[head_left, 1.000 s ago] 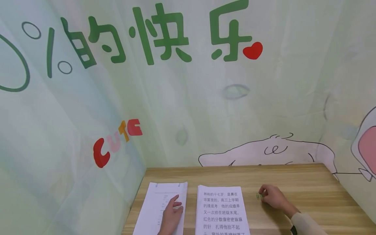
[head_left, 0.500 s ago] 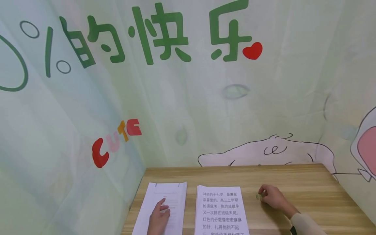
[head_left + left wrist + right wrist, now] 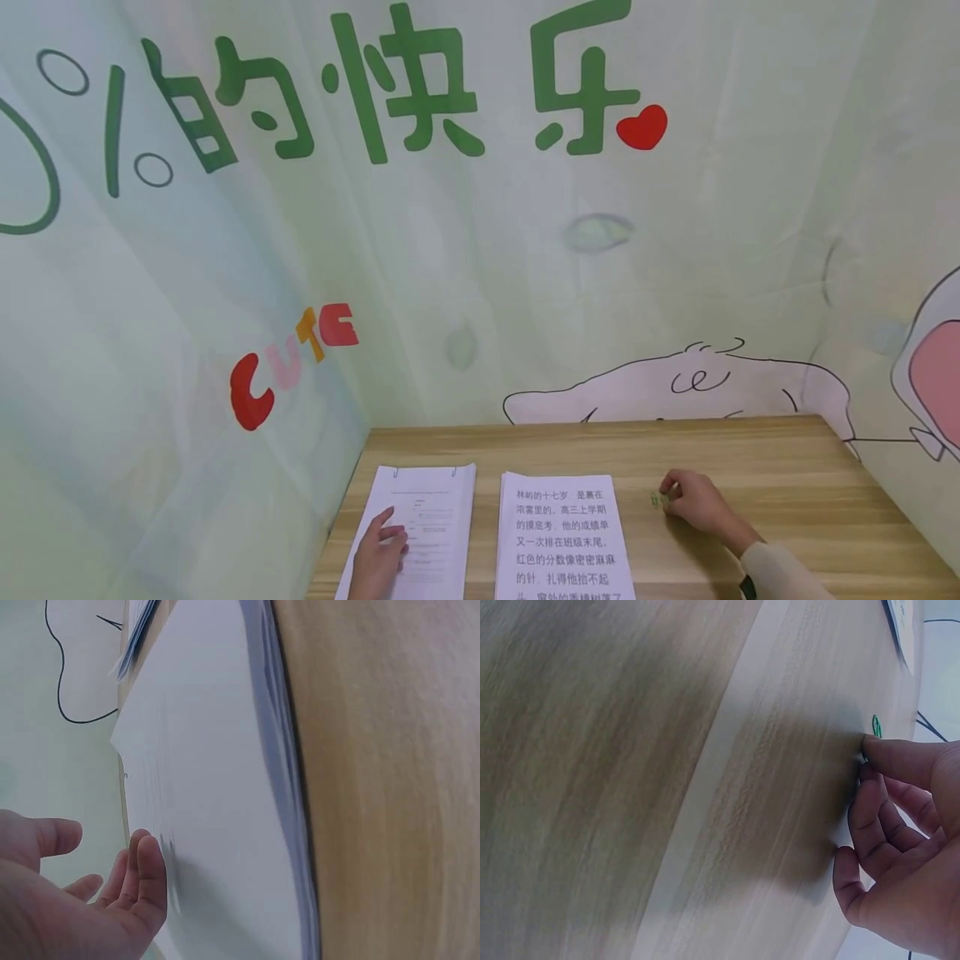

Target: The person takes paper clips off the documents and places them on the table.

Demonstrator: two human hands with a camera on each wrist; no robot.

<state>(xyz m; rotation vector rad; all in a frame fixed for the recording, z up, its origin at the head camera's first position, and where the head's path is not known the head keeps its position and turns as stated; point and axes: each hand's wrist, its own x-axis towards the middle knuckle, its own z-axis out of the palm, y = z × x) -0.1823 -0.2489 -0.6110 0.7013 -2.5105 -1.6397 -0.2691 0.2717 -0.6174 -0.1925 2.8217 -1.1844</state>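
On the left of the desk lies a clipped stack of printed sheets (image 3: 438, 525), with two paper clips at its top edge. Over its left part is my left hand (image 3: 377, 554), fingers loosely bent and apart, holding nothing; the left wrist view shows its fingers (image 3: 152, 874) by the page. To the right, my right hand (image 3: 693, 500) is low at the desk top, thumb and forefinger together at a small green wire paper clip (image 3: 876, 726). The fingertips partly hide what they pinch.
Between the hands lies a second stack of paper (image 3: 562, 533) with large printed Chinese characters. The wooden desk (image 3: 600, 450) ends at a printed fabric curtain (image 3: 465, 250), which also hangs along the left and right sides.
My left hand has slid leftward across the clipped sheets, uncovering more printed lines. My right hand stays in place by the green paper clip.
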